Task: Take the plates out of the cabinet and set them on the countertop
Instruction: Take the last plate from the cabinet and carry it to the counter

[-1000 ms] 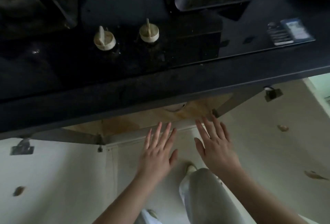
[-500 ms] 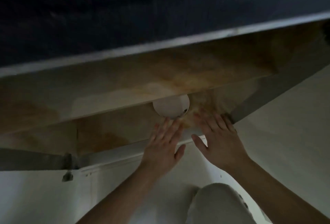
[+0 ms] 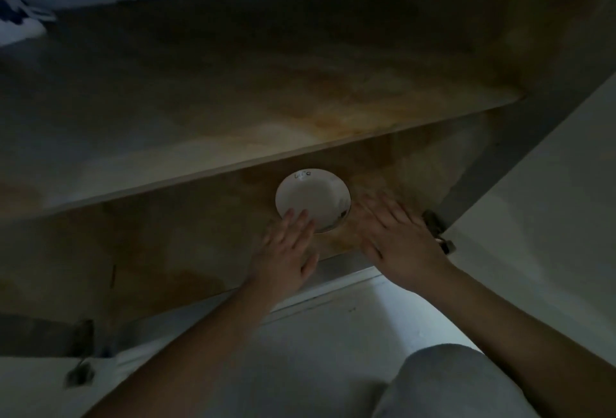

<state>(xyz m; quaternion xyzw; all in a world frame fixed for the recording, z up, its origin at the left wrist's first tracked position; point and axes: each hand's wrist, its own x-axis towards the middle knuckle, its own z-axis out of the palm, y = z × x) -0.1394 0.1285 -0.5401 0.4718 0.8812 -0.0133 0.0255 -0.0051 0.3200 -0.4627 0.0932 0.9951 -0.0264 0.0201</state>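
A small round white plate (image 3: 315,194) lies on the stained bottom board of the open cabinet (image 3: 186,244), just under the front edge of the shelf above. My left hand (image 3: 286,251) reaches in flat with fingers apart; its fingertips overlap the plate's near rim. My right hand (image 3: 393,234) is spread open just right of the plate, blurred, with nothing in it. Whether either hand touches the plate I cannot tell.
A stained shelf (image 3: 233,110) spans the cabinet above the plate. The open right door (image 3: 540,184) with its hinge (image 3: 436,227) stands beside my right hand. A blue and white object (image 3: 20,22) sits far left on the shelf. My knee (image 3: 450,381) is at the lower right.
The view has dropped from the stovetop into the cabinet. Both hands have moved forward past the cabinet's front edge, and the left fingertips now reach the plate's rim.
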